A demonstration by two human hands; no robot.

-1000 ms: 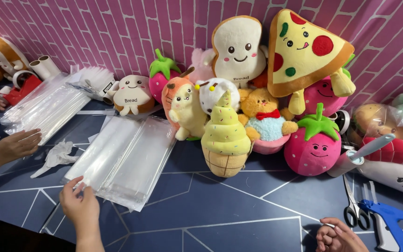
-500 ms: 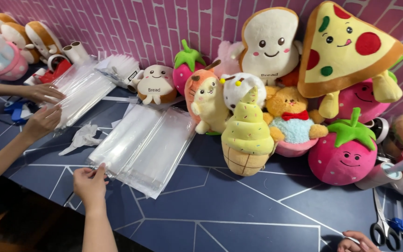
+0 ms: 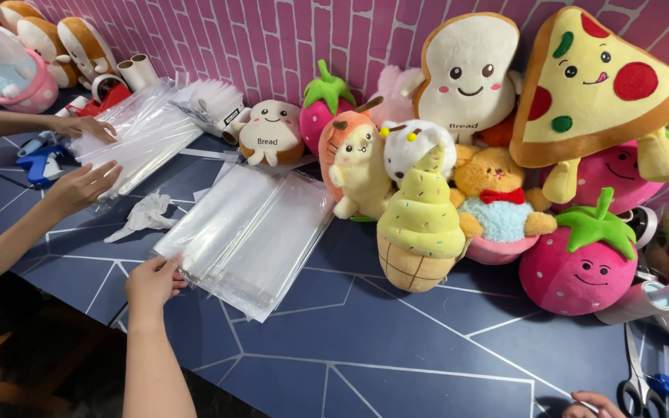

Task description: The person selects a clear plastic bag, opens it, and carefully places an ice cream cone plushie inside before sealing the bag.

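Head view: left grip [image 3: 151,280] on clear bags [image 3: 251,236]

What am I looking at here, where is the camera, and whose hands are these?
There is no machine here. The single picture comes from a camera worn on a person's head, looking down at a dark blue table. That person's left hand pinches the near edge of a stack of clear plastic bags. Only the fingertips of their right hand show at the bottom edge, near a pair of scissors; whether it holds anything cannot be told. The two hands at far left belong to a co-worker, who handles another stack of clear bags. Plush toys line the pink brick wall: an ice cream cone, a strawberry, a pizza slice.
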